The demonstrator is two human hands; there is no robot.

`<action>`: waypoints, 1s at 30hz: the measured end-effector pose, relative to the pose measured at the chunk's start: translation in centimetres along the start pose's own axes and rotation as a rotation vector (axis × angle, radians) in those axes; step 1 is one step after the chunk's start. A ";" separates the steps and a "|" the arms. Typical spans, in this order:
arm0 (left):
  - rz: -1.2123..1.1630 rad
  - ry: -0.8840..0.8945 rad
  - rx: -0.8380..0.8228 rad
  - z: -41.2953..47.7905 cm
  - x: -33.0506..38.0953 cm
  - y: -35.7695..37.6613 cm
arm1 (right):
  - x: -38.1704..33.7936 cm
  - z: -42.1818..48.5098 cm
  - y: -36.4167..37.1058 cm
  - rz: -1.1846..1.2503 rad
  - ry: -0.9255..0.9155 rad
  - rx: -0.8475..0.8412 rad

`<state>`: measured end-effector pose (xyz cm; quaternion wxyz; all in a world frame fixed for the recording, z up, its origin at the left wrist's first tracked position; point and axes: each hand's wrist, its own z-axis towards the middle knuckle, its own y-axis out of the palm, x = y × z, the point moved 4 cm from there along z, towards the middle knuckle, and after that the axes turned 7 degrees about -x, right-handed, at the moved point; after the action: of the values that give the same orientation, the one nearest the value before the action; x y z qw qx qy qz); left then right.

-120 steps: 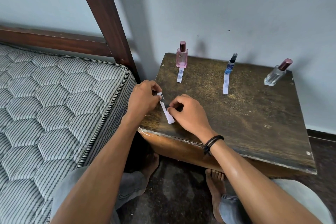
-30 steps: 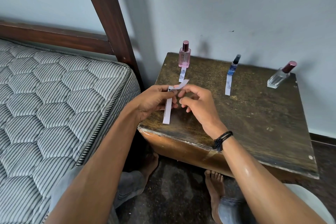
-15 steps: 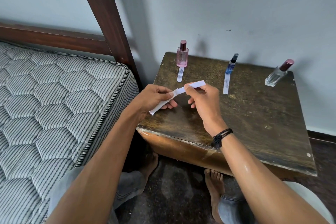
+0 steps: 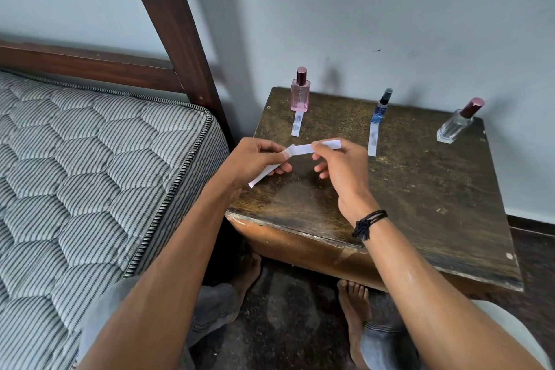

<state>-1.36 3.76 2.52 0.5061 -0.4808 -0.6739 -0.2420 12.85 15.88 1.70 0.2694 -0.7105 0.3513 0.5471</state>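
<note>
A: White paper, thin and limp: the strip (image 4: 303,149) hangs in the air above the near left part of the table (image 4: 420,189), between both hands.

B: The left hand (image 4: 255,162) grips its lower end and the right hand (image 4: 339,168) pinches the upper. Whether it is one creased strip or two is hard to tell.

A: The step looks like readying a tester. Slips (image 4: 296,127) lie before the pink bottle (image 4: 299,93) and blue bottle (image 4: 380,106); the clear bottle (image 4: 458,123) has none.

B: The next move likely calls for laying it flat on the worn wood before that glass one.
</note>
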 end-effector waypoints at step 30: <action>-0.082 -0.031 0.299 -0.1 -0.3 -0.1 | -0.1 -1.2 1.1 -0.141 0.016 -0.041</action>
<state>-1.41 3.51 2.32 0.5513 -0.3759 -0.7292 -0.1517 12.66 14.36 2.13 0.2901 -0.7431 0.2911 0.5282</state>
